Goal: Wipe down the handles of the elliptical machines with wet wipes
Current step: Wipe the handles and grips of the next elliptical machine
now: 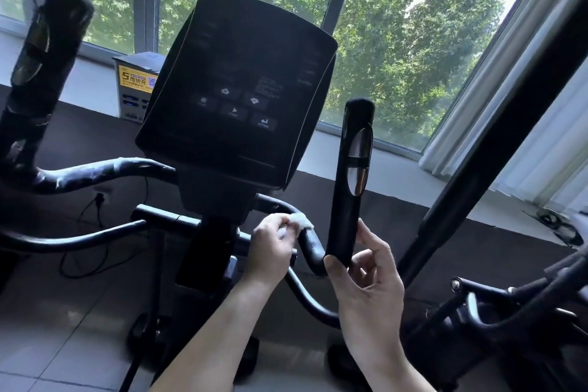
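Hands at work on a black elliptical machine, seen from above, with a dark control console (237,89) at centre and windows beyond. The left hand (270,248) pinches a small crumpled white wet wipe (300,220) and presses it onto the curved black metal handlebar tube (310,240) just below the console. The right hand (366,274) curls its thumb and fingers round the base of the upright black handle with silver pulse sensors (351,181), steadying it. The wipe looks soft, limp and light, likely to bunch, so wrapping it round the tube would serve best. The handles look rigid and fixed, smooth, probably slippery when damp. A second upright handle (47,51) stands far left.
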`<action>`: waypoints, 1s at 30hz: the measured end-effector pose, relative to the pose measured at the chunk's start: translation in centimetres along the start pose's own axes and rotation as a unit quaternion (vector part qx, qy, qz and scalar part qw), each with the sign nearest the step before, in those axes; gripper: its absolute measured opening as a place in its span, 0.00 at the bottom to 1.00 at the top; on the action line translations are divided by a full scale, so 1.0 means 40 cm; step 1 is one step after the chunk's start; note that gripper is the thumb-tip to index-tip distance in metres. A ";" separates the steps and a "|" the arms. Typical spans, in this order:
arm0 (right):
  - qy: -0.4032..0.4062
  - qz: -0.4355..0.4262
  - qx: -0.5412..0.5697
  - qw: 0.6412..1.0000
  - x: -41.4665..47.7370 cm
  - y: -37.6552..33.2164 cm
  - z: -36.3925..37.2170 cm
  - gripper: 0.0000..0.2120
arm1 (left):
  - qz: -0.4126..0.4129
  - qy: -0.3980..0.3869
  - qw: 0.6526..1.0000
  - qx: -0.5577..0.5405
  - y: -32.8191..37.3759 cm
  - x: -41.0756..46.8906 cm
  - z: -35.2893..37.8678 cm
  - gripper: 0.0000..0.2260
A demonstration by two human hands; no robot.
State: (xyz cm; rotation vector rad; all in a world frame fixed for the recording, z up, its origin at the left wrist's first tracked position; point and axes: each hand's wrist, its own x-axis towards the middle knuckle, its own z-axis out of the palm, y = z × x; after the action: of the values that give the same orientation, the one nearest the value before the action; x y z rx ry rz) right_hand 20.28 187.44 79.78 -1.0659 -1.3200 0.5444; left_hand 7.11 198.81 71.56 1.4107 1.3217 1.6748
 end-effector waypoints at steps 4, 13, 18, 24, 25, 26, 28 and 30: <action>-0.005 0.000 0.003 1.000 0.000 0.005 -0.005 0.35 | -0.029 0.075 0.994 0.078 -0.048 0.061 0.001 0.12; -0.005 -0.011 -0.001 1.000 0.000 0.010 -0.006 0.33 | 0.002 -0.003 0.995 -0.103 0.001 -0.053 0.008 0.04; -0.019 -0.015 0.004 1.000 0.001 0.006 -0.010 0.30 | -0.049 0.008 0.981 -0.187 0.021 -0.147 0.015 0.05; -0.034 -0.014 0.003 0.999 0.006 0.015 -0.016 0.29 | -0.136 0.105 0.975 -0.138 -0.034 -0.035 0.061 0.04; -0.035 -0.015 0.004 0.999 0.006 0.016 -0.016 0.29 | -0.138 0.094 0.974 -0.156 -0.032 -0.030 0.074 0.05; -0.037 -0.016 0.005 0.999 0.006 0.015 -0.017 0.29 | -0.139 0.086 0.970 -0.178 -0.031 -0.033 0.079 0.06; -0.035 -0.017 0.009 0.999 0.005 0.015 -0.016 0.29 | -0.137 0.072 0.964 -0.217 -0.020 -0.054 0.076 0.06; -0.033 -0.016 0.011 0.999 0.005 0.012 -0.015 0.29 | -0.138 0.055 0.961 -0.233 -0.007 -0.083 0.065 0.05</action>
State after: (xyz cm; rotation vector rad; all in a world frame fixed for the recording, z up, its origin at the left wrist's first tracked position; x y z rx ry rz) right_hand 20.99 187.63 79.53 -1.0140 -1.3834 0.5734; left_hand 10.45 196.78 69.91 0.8308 1.0307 1.7422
